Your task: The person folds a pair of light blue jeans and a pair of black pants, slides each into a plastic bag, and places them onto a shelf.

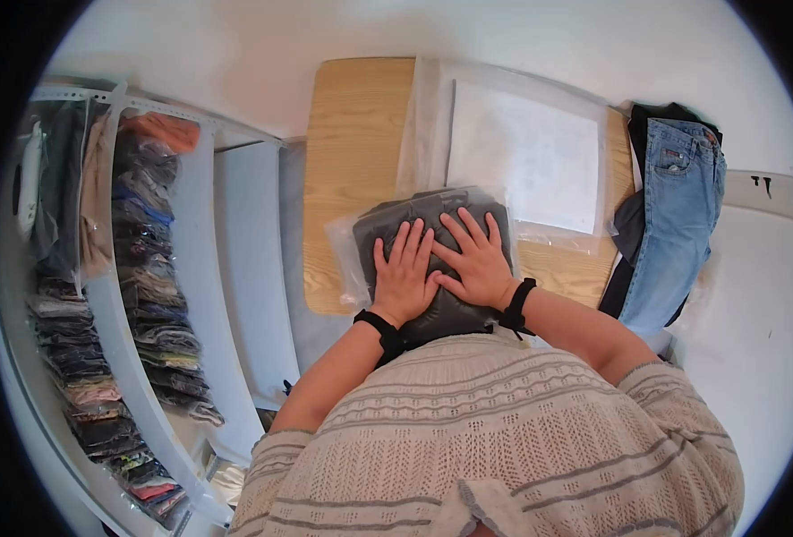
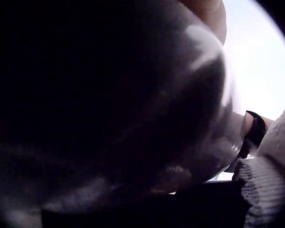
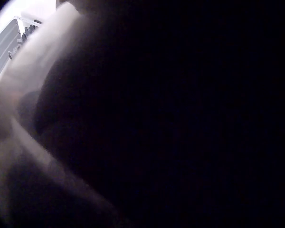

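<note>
Both hands are released and flat: your left hand [image 1: 403, 273] and right hand [image 1: 474, 259] press, fingers straight, on one dark folded garment [image 1: 432, 208]. It sits inside one clear bag [image 1: 343, 251] at the near edge of the desk [image 1: 352, 134]. Behind it lies one flat clear packet [image 1: 522, 152]. One pair of jeans [image 1: 678, 215] lies at the right end. The wrist views are too dark to confirm, but both palms probably make full contact.

Head view bright, even diffuse light; shadows soft. Fisheye bends edges, black vignette around. My wrist cameras sit too close: nearly black, blurred, unfocused. Pale glare streak on plastic bag [image 2: 204, 45].
</note>
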`<move>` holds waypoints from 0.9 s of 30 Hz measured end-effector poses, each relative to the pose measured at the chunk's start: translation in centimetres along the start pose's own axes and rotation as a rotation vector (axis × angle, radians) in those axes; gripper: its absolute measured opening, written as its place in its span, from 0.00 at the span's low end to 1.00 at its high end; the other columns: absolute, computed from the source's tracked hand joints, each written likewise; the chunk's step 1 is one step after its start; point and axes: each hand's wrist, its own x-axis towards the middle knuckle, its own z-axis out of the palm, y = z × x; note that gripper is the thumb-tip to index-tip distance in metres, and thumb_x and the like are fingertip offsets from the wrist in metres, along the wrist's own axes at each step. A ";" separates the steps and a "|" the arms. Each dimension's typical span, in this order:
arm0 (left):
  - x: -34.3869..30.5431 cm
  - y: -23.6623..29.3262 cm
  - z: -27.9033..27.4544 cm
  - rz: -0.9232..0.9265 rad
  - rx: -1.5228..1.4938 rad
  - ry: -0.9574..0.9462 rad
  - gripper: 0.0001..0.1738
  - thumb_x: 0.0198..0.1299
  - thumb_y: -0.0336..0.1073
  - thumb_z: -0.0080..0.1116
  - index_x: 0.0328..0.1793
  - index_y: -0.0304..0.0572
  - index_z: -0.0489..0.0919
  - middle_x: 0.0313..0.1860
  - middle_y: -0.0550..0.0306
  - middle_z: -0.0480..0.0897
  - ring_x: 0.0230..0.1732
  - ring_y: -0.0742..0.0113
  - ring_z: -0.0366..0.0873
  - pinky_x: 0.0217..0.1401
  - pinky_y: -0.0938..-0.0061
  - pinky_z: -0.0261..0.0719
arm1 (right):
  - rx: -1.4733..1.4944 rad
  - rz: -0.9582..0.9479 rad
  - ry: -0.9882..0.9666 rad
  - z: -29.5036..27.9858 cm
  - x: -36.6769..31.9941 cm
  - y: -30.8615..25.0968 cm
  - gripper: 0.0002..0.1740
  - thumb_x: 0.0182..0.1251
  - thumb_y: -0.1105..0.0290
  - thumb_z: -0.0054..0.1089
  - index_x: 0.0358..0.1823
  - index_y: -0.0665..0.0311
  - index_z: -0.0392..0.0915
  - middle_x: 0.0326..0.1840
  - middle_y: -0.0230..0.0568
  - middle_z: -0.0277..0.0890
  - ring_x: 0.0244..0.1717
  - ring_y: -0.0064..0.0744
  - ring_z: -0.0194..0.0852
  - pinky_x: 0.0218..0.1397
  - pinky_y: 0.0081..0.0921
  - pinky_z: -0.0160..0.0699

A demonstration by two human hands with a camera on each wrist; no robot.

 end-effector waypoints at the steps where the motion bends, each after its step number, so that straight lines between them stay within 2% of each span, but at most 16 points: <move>1: 0.1 0.0 0.1 -0.005 -0.002 0.000 0.38 0.57 0.49 0.49 0.72 0.44 0.58 0.76 0.53 0.52 0.76 0.57 0.45 0.70 0.41 0.38 | 0.001 -0.001 0.003 0.0 0.1 0.1 0.30 0.60 0.45 0.52 0.62 0.47 0.69 0.72 0.44 0.53 0.74 0.51 0.41 0.69 0.63 0.33; 12: 0.2 -0.4 0.0 0.038 0.069 0.088 0.37 0.59 0.49 0.49 0.73 0.43 0.56 0.76 0.52 0.52 0.76 0.56 0.45 0.71 0.41 0.37 | -0.022 -0.021 0.112 0.0 0.1 -0.2 0.30 0.60 0.44 0.51 0.62 0.47 0.69 0.72 0.44 0.53 0.74 0.49 0.42 0.70 0.60 0.34; 14: 0.0 -0.3 -0.7 0.051 0.046 0.066 0.38 0.59 0.48 0.50 0.73 0.43 0.55 0.76 0.51 0.51 0.76 0.55 0.44 0.71 0.41 0.37 | 0.014 -0.028 0.087 -0.9 -0.1 -0.4 0.34 0.60 0.43 0.51 0.65 0.48 0.65 0.73 0.44 0.52 0.75 0.48 0.40 0.71 0.59 0.34; 15: 0.0 -0.5 -1.2 0.072 0.030 0.042 0.39 0.59 0.48 0.51 0.74 0.41 0.54 0.76 0.48 0.50 0.76 0.52 0.43 0.71 0.41 0.36 | 0.052 -0.038 0.067 -1.5 -0.4 -0.2 0.37 0.60 0.44 0.53 0.68 0.51 0.60 0.73 0.45 0.51 0.75 0.48 0.39 0.72 0.57 0.33; 16: -0.1 -0.6 -2.0 0.084 0.033 0.047 0.39 0.59 0.48 0.51 0.74 0.41 0.54 0.76 0.48 0.50 0.76 0.52 0.43 0.71 0.41 0.36 | 0.045 -0.034 0.078 -2.8 -0.6 -0.1 0.37 0.60 0.44 0.53 0.68 0.51 0.60 0.73 0.45 0.51 0.75 0.48 0.39 0.72 0.57 0.33; 18: -1.3 -0.5 -4.7 0.098 -0.084 0.088 0.41 0.58 0.49 0.52 0.74 0.39 0.53 0.75 0.43 0.49 0.76 0.48 0.42 0.72 0.40 0.36 | 0.189 0.017 0.119 -5.6 -1.9 0.3 0.39 0.60 0.46 0.55 0.69 0.54 0.57 0.73 0.45 0.50 0.76 0.48 0.39 0.73 0.57 0.32; 19: -2.2 -1.1 -6.1 0.085 -0.099 0.087 0.44 0.57 0.52 0.54 0.74 0.38 0.53 0.76 0.41 0.47 0.77 0.46 0.40 0.72 0.41 0.35 | 0.173 0.084 0.169 -7.0 -2.9 0.9 0.41 0.58 0.48 0.59 0.69 0.57 0.57 0.73 0.47 0.51 0.75 0.48 0.41 0.74 0.50 0.35; 20: -3.3 -2.0 -6.5 0.091 -0.100 0.080 0.44 0.57 0.52 0.54 0.74 0.38 0.53 0.76 0.41 0.47 0.77 0.46 0.40 0.72 0.41 0.35 | 0.402 0.219 0.199 -7.4 -4.3 2.4 0.42 0.58 0.47 0.59 0.69 0.59 0.57 0.73 0.48 0.51 0.75 0.47 0.42 0.74 0.46 0.38; 21: -4.4 -3.2 -6.4 -0.037 -0.247 0.140 0.46 0.56 0.54 0.54 0.75 0.39 0.50 0.76 0.42 0.46 0.77 0.49 0.39 0.72 0.42 0.35 | 0.630 0.352 0.231 -7.5 -5.6 4.1 0.43 0.58 0.46 0.59 0.69 0.61 0.56 0.73 0.49 0.51 0.75 0.46 0.42 0.74 0.42 0.41; 22: -5.5 -4.6 -6.3 -0.165 -0.393 0.201 0.48 0.56 0.56 0.55 0.76 0.40 0.48 0.77 0.44 0.45 0.77 0.51 0.38 0.72 0.43 0.35 | 0.723 0.505 0.174 -6.9 -6.9 6.3 0.45 0.59 0.44 0.58 0.70 0.64 0.55 0.72 0.51 0.51 0.75 0.46 0.43 0.74 0.39 0.43; 23: -7.1 -7.2 -4.7 -0.394 -0.620 0.138 0.51 0.56 0.58 0.55 0.76 0.41 0.43 0.77 0.46 0.44 0.77 0.53 0.38 0.73 0.44 0.36 | 0.815 0.658 0.114 -5.7 -8.0 8.0 0.46 0.59 0.43 0.57 0.70 0.67 0.53 0.72 0.54 0.52 0.74 0.45 0.44 0.73 0.36 0.46; 24: -8.4 -9.3 -3.1 -0.628 -0.842 0.070 0.54 0.56 0.59 0.55 0.77 0.43 0.39 0.77 0.48 0.42 0.77 0.55 0.38 0.73 0.46 0.36 | 0.815 0.661 0.120 -4.8 -8.7 8.9 0.46 0.59 0.43 0.57 0.70 0.67 0.53 0.72 0.54 0.52 0.74 0.45 0.44 0.73 0.36 0.46; 26: -9.1 -10.1 -2.6 -0.902 -1.233 -0.087 0.57 0.57 0.62 0.54 0.77 0.45 0.32 0.78 0.51 0.40 0.77 0.57 0.38 0.73 0.49 0.36 | 1.162 0.959 -0.043 -2.5 -9.7 10.2 0.49 0.60 0.40 0.54 0.70 0.72 0.50 0.71 0.58 0.51 0.73 0.45 0.46 0.72 0.38 0.48; 27: -9.0 -10.2 -1.9 -0.902 -1.231 -0.088 0.57 0.57 0.62 0.54 0.77 0.45 0.32 0.78 0.51 0.40 0.77 0.57 0.38 0.73 0.49 0.36 | 1.164 0.959 -0.042 -0.6 -9.9 10.5 0.49 0.60 0.40 0.54 0.70 0.72 0.50 0.71 0.58 0.51 0.73 0.45 0.46 0.72 0.38 0.48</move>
